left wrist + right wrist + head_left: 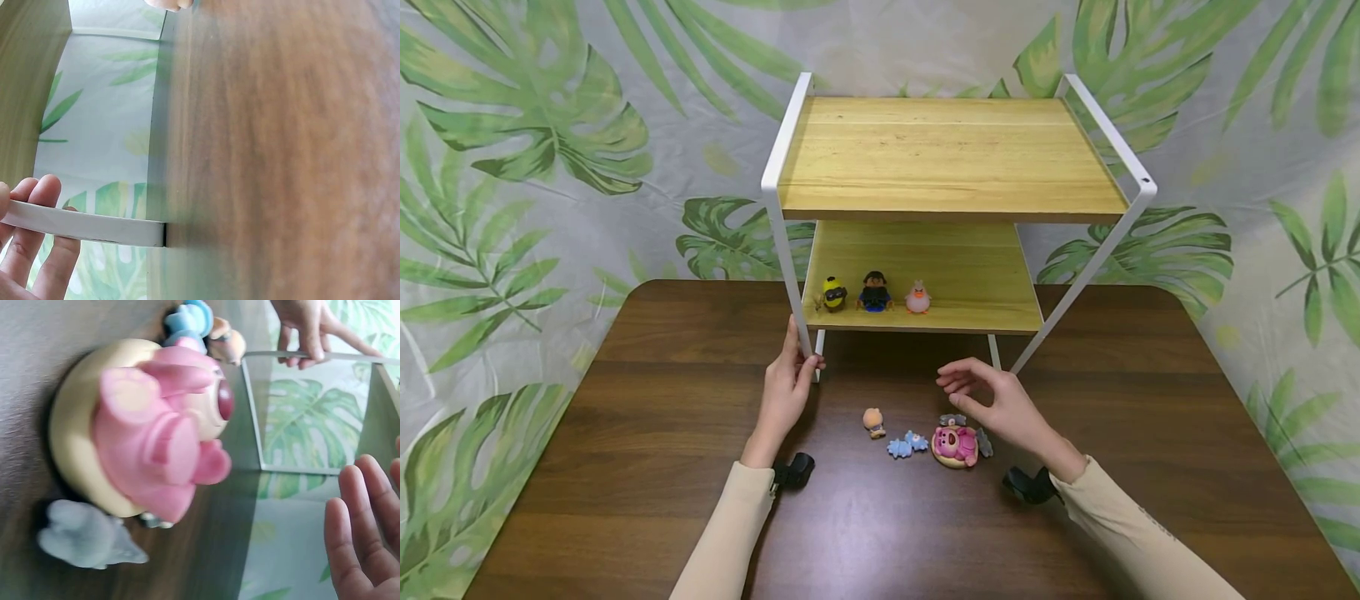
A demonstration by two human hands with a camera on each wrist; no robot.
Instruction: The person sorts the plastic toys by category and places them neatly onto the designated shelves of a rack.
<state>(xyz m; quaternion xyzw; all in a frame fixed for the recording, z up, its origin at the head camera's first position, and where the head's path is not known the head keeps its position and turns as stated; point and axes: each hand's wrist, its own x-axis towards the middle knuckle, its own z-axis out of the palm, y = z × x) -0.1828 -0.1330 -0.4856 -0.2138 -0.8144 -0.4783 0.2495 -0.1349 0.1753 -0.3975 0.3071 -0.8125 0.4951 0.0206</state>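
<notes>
My left hand (784,400) holds the white front left leg (112,229) of the shelf, low down near the tabletop. My right hand (1009,410) hovers with nothing in it, fingers spread and slightly bent, above a pink bear figurine (955,447) on a round cream base. Beside the bear lie small grey figurines (90,536). To its left are light blue figurines (908,444) and a little figurine with an orange head (873,422).
The wooden two-tier shelf (955,154) stands at the back of the brown table (647,450). Along its lower board's front edge stand a yellow figurine (833,293), a dark-haired figurine (874,292) and a pink duck figurine (917,297). Behind hangs a leaf-patterned cloth (520,167).
</notes>
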